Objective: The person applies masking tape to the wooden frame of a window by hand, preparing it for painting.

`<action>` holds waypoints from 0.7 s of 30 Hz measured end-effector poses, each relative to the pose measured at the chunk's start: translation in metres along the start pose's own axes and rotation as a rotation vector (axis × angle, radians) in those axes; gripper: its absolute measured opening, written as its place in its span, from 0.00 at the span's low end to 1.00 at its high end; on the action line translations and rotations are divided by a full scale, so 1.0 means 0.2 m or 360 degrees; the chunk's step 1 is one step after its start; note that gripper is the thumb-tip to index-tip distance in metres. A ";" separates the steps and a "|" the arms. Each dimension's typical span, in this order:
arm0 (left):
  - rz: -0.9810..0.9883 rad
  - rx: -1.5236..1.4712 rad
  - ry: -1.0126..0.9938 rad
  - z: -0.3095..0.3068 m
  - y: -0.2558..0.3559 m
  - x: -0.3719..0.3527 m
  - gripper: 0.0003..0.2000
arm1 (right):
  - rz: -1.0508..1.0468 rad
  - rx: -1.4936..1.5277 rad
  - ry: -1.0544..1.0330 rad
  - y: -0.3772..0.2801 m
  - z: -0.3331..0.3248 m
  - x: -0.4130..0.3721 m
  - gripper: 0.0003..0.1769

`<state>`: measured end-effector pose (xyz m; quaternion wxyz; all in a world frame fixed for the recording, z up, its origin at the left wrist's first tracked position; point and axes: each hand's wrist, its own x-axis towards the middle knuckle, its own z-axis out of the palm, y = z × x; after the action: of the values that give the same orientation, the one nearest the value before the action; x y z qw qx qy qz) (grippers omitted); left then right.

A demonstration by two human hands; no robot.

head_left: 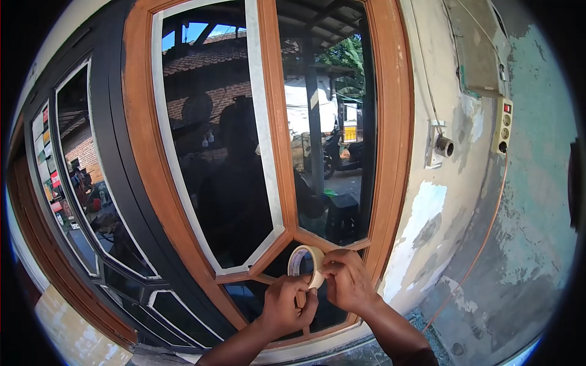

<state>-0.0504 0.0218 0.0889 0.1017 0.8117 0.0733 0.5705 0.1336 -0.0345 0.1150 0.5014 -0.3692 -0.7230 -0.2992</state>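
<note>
A roll of cream masking tape [318,266] is held up in front of the lower part of a brown wooden window frame [276,116]. My left hand [288,306] is closed on the roll's lower edge, thumb and fingers pinching it. On the roll's right side, the fingers of my right hand [349,284] are pinched together against the tape; whether they grip its loose end is hidden. Pale masking tape strips [264,122] line the edges of the left glass pane [213,146]. The right pane [332,152] shows bare wood around its glass.
On the left stands a black-framed window [116,134] with white strips around its panes. A peeling wall [427,213] on the right carries a metal pipe bracket [444,146], a power strip [503,125] and a hanging orange cable [485,250].
</note>
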 end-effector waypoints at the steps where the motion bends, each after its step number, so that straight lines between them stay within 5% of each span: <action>1: -0.0009 -0.0006 0.0006 -0.02 -0.01 -0.01 0.21 | -0.0022 -0.0018 0.0004 -0.01 0.01 0.00 0.19; 8: 0.0320 0.0115 -0.0036 -0.17 -0.11 0.02 0.20 | 0.0584 0.0499 -0.0081 -0.18 0.01 0.14 0.17; 12: 0.0419 0.0221 -0.0004 -0.21 -0.11 0.09 0.21 | 0.0518 0.0471 -0.0149 -0.17 -0.02 0.28 0.04; 19: 0.0550 0.0338 0.0129 -0.24 -0.07 0.38 0.26 | 0.0483 0.0773 -0.0140 0.02 -0.15 0.67 0.05; 21: 0.0506 0.0380 0.0193 -0.24 -0.08 0.49 0.20 | 0.0394 0.0631 -0.0286 0.05 -0.22 0.78 0.04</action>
<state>-0.0629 0.0645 0.1895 -0.0913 0.7834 0.0174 0.6145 0.1297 -0.0279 0.2773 0.5306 -0.3743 -0.7586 -0.0538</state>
